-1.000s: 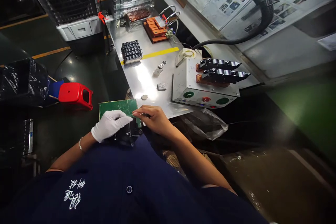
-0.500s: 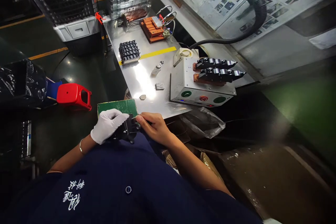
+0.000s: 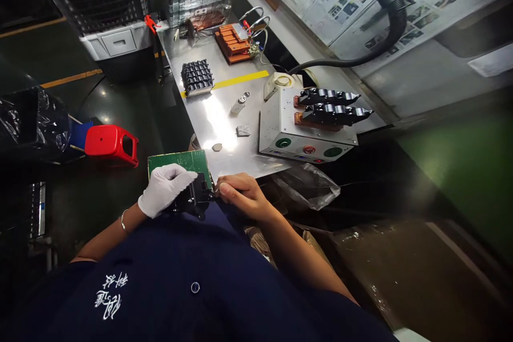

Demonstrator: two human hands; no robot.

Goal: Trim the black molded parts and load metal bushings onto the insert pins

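My left hand [image 3: 165,188], in a white glove, is closed round a black moulded part [image 3: 196,196] held close to my body. Bare and pinched, my right hand [image 3: 241,196] is at the right end of that part. Between its thumb and fingertips is something small and thin that I cannot make out. A green board [image 3: 180,163] with light edges lies just beyond the black part, partly covered by the glove. Similar black parts [image 3: 336,114] rest in two rows on copper-coloured holders on top of a white control box [image 3: 304,136].
On the metal table [image 3: 248,155] are a block of stacked black parts [image 3: 197,78], a small bottle [image 3: 239,103], a grey lump [image 3: 243,130] and an orange fixture [image 3: 233,44] with hoses. A red stool [image 3: 111,144] stands on the floor at left. A plastic bag [image 3: 312,187] hangs below the table.
My right hand has moved slightly right and down, from over the black part's face to its right end. My left hand keeps its hold on the part.
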